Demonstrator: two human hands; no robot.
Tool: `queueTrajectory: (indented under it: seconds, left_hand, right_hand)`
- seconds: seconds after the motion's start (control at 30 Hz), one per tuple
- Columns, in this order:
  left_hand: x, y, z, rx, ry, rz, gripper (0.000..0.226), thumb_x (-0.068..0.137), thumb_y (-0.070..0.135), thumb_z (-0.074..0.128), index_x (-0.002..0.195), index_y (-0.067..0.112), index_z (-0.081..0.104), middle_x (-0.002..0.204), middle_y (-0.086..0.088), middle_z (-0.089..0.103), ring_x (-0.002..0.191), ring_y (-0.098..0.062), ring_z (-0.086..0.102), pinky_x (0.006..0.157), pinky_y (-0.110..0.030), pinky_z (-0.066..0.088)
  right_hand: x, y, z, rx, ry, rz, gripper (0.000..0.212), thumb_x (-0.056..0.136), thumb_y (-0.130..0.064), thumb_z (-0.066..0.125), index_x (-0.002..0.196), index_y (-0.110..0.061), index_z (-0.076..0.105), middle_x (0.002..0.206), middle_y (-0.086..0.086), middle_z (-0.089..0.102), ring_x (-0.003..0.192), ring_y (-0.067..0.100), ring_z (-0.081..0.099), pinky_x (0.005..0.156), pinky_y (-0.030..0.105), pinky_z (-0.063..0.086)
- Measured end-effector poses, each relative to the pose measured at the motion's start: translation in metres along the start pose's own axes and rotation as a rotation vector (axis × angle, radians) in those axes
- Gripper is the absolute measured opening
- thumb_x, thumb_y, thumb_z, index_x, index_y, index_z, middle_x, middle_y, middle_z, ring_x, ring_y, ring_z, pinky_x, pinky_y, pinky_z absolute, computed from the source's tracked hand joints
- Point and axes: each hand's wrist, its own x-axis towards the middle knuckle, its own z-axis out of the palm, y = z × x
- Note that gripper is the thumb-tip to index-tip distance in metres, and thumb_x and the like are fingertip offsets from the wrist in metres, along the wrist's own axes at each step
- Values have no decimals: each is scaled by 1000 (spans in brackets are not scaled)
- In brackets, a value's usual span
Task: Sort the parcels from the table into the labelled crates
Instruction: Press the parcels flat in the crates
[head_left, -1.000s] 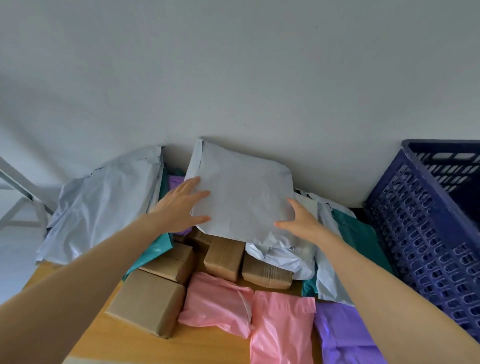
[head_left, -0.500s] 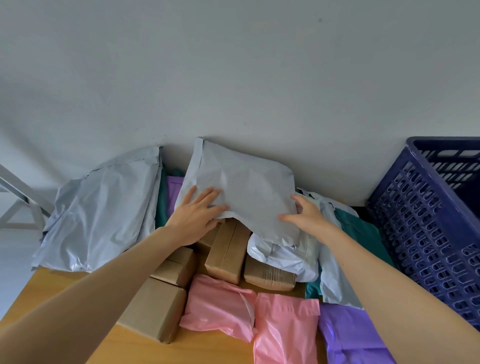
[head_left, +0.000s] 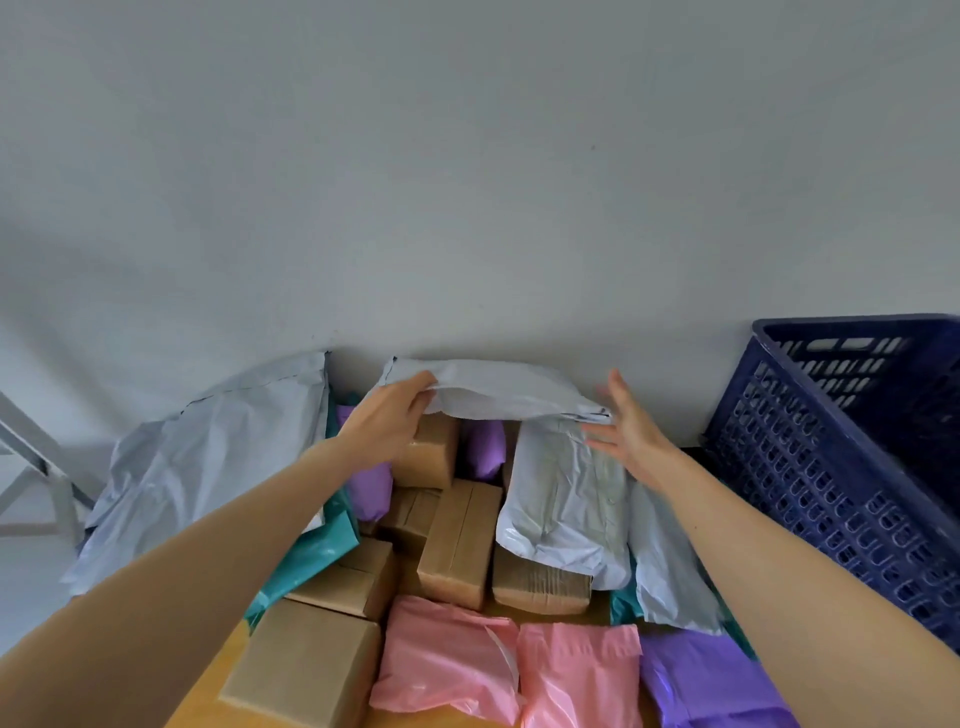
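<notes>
Pale grey wall backs a wooden table heaped with parcels, and a navy lattice crate stands at the table's edge. We hold the grey poly mailer lifted off the heap, near the crate and close to the wall. Our left hand pinches the edge farthest from the crate, fingers curled over the film. Our right hand, on the crate side, is spread with straight fingers at the mailer's corner; we cannot tell whether it touches.

To lift well, we judge that this hand should close on the corner, so the limp film neither sags nor drags its neighbours. The mailer is thin, matte, creased plastic, flat and floppy. Below it, farther from the crate, lie stiff taped cardboard boxes, glossy pink mailers and a crumpled grey mailer. No label shows on the crate, so we should check before dropping.
</notes>
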Motion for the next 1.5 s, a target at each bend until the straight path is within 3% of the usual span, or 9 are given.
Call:
queueTrajectory:
  seconds: [0.13,0.33,0.5,0.67,0.77,0.9,1.03,1.27,1.5]
  left_hand:
    - [10,14,-24,-142,90,-86,18,101,19,35,93,9,48,66,1,51,64,-23,49,62,-36,39]
    - [26,31,-52,-326,215,-90,23,100,15,37,80,13,49,66,5,47,64,-12,40,60,-28,34]
    - [30,40,-70,-492,259,-100,27,101,24,39,78,12,40,65,8,39,56,-7,34,46,-15,34]
    - [30,49,-88,-556,237,-143,28,101,33,38,78,19,44,53,15,41,36,-2,39,31,-21,32]
    - [31,51,-98,-529,245,-148,27,101,33,39,89,11,49,63,7,44,43,-5,43,31,-21,33]
    - [37,49,-109,-375,255,-75,27,102,25,38,82,14,51,67,3,48,60,-15,44,49,-24,38]
    - [49,49,-120,-121,202,-10,21,101,21,37,90,15,55,83,-5,62,80,-27,55,74,-38,43]
    - [57,60,-118,229,36,111,23,101,21,34,101,18,57,93,-6,64,85,-30,57,72,-38,44]
    - [61,66,-117,288,-2,121,24,101,24,33,100,21,57,96,-4,64,90,-30,57,69,-34,40]
  right_hand:
    - [-9,-19,2,70,-23,-30,57,101,-53,23,149,-22,30,150,10,40,131,32,46,109,43,36]
    - [-20,-32,20,-112,-136,-71,49,103,-21,43,149,-27,29,152,0,37,135,25,42,111,41,35]
    - [-27,-39,33,-153,-129,-139,59,94,-26,60,147,-31,34,152,4,36,134,20,43,108,39,40]
    - [-28,-52,36,-139,-57,-216,78,86,-35,71,149,-37,25,155,5,29,136,20,39,96,33,43]
    - [-25,-60,36,-158,9,-279,87,84,-32,74,151,-33,19,155,6,28,136,21,39,96,32,41]
    - [-27,-73,46,-338,290,-541,98,78,-28,80,150,-14,16,153,10,24,140,24,29,110,37,34]
    - [-39,-100,58,-779,471,-955,104,74,-36,81,151,-14,15,157,16,7,143,31,19,108,46,32]
    - [-57,-143,91,-1173,342,-1276,50,85,-22,71,132,-13,55,151,15,32,134,34,37,113,49,26]
    - [-61,-159,105,-1152,40,-1082,20,97,-15,54,111,-14,67,134,-2,52,115,17,54,86,32,45]
